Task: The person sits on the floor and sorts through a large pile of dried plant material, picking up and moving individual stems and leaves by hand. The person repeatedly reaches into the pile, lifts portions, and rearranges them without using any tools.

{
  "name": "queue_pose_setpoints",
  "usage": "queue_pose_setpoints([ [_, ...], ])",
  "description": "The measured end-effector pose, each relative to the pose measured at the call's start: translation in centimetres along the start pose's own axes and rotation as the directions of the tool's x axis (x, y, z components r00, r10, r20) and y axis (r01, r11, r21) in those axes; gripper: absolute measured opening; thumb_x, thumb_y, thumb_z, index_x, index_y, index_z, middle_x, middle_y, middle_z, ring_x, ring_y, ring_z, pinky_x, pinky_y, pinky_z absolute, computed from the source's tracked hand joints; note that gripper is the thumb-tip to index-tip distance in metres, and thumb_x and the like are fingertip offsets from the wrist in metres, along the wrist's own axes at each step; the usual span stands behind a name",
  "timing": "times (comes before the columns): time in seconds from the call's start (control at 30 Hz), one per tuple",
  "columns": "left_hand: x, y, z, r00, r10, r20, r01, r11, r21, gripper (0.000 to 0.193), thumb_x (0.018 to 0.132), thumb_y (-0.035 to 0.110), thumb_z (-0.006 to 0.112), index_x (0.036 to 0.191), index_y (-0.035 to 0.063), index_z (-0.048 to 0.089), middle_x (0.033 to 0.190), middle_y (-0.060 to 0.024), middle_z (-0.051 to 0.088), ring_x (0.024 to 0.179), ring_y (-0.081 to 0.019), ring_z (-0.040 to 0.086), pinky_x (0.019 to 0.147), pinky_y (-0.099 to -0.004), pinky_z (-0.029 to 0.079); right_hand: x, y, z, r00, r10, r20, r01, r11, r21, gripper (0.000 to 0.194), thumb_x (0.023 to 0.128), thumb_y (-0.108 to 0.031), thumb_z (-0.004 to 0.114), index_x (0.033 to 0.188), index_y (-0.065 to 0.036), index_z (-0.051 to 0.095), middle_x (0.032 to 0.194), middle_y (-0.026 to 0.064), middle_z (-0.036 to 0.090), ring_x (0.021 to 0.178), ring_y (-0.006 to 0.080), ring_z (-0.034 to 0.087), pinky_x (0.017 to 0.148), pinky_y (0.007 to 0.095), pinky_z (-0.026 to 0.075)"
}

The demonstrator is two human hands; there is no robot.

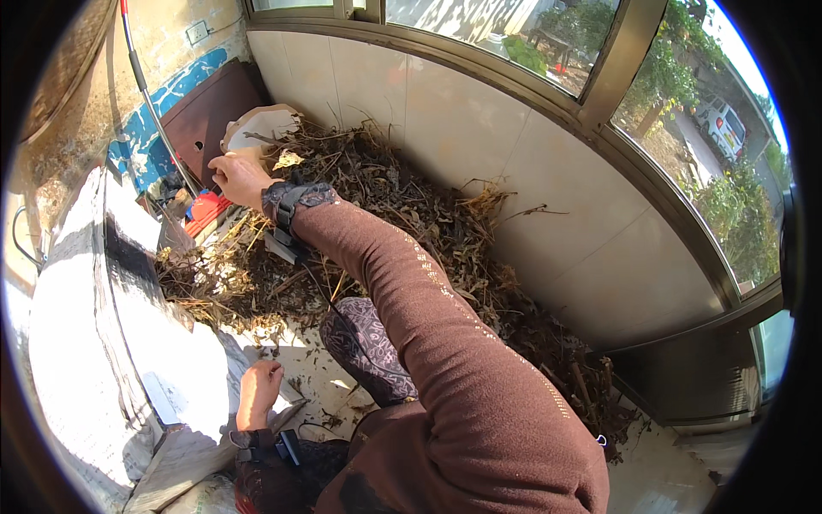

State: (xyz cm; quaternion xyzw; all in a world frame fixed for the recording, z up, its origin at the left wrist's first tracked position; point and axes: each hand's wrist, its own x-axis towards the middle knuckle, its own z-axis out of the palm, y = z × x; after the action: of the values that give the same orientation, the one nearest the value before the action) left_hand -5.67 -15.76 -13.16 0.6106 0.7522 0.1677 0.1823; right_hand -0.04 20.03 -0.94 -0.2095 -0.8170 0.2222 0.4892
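My right hand point(241, 180) reaches over the far left end of a heap of dried plant stalks and leaves point(385, 186). Its fingers are bent, and what they may hold is hidden. Just beyond it is a white, dish-like object point(263, 125) with a wavy rim, a twig lying across it. A yellowed dry leaf point(288, 159) shows beside the wrist. Lower down, my left hand point(259, 385) hangs with curled fingers between a large white woven sack point(186, 379) and my patterned knee point(366, 347); I cannot see inside its grip.
A red-and-blue object point(205, 207) and a metal pole point(154, 109) stand by the peeling wall, near a brown board point(209, 119). The heap runs along the tiled wall point(462, 109) under the window frame point(594, 96). Leaf crumbs litter the pale floor point(321, 385).
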Motion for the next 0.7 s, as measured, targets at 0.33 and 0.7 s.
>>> queue_pose_setpoints([
  [0.33,-0.5,18.7,-11.5,0.799,0.481,-0.361,-0.571,0.796,-0.201,0.019,0.080,0.000,0.069,0.099,0.0001,0.066,0.096,-0.0136,0.067,0.087,-0.0293,0.065,0.078,-0.0359,0.052,-8.1,-1.7,5.2,0.978,0.099,0.183,-0.128,0.980,0.155,0.028,0.085,-0.011,0.058,0.110,-0.001,0.062,0.094,0.0173,0.064,0.090,0.0344,0.062,0.080,0.0423,0.049],
  [0.7,-0.2,38.6,-11.7,-0.006,0.995,0.098,-0.564,0.078,-0.822,0.033,0.093,0.029,0.053,0.079,-0.0002,0.055,0.082,-0.0123,0.060,0.082,-0.0295,0.060,0.073,-0.0406,0.047,-12.0,-8.1,9.6,0.937,-0.045,0.346,-0.027,0.979,0.200,0.032,0.086,-0.004,0.058,0.118,-0.002,0.058,0.106,0.0180,0.061,0.099,0.0358,0.060,0.086,0.0399,0.050],
])
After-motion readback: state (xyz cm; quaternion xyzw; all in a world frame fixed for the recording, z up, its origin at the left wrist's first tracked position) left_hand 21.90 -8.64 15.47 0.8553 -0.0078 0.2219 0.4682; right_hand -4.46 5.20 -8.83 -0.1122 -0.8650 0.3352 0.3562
